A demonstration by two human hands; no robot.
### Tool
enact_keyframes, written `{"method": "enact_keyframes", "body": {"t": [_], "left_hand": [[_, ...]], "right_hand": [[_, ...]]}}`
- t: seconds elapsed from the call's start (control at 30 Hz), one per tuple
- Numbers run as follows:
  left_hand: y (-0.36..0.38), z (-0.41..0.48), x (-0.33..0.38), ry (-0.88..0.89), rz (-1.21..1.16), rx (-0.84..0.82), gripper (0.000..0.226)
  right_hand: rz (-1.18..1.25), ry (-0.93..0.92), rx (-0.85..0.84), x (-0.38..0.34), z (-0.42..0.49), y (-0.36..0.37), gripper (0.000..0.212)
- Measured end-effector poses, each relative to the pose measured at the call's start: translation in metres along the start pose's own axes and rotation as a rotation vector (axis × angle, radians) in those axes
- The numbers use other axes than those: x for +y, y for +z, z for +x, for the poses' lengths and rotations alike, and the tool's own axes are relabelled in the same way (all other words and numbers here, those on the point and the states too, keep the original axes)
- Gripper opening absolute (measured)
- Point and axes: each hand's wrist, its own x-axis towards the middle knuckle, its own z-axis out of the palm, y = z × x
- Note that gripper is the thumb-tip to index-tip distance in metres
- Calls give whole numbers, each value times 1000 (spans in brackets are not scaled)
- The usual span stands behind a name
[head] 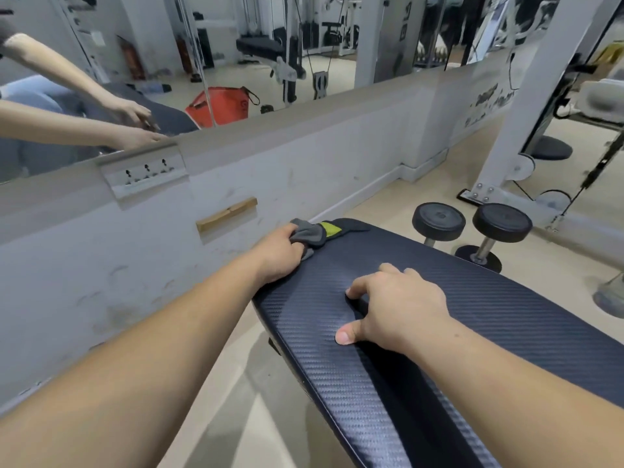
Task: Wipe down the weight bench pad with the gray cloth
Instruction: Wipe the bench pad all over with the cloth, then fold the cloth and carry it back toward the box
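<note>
The weight bench pad [506, 298] is dark, with a carbon-weave texture, and runs from the bottom centre toward the upper middle. My left hand [278, 253] grips the gray cloth [309, 234], bunched at the pad's far left edge. A yellow-green patch [329, 228] shows just beyond the cloth. My right hand [398, 305] rests on the pad nearer to me, fingers spread, thumb and fingertips pressing the surface with nothing held.
A white low wall [236, 184] with a mirror above runs along the left, close to the bench. Two black dumbbells [472, 228] stand on the beige floor right of the pad's far end. A white machine frame [526, 106] rises at right.
</note>
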Motion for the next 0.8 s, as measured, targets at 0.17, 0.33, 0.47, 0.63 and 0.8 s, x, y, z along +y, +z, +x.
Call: {"method": "enact_keyframes", "body": {"t": [0.17,0.33,0.47,0.63,0.8], "left_hand": [[-13,-55,-4,129,427,97,28],[1,-84,29,256,571,51,40],[39,-92,78,219,599,16,34],[99,-158,146,403,581,-87,33],[109,-230,139,525,567,-67,41]], "right_hand": [[88,36,46,10,-5,3,79],[846,45,59,52,-24,4,57],[799,100,291,84,-68,12,28],[735,131,349,105,-124,11,34],[634,121,257,126,-173,6,48]]}}
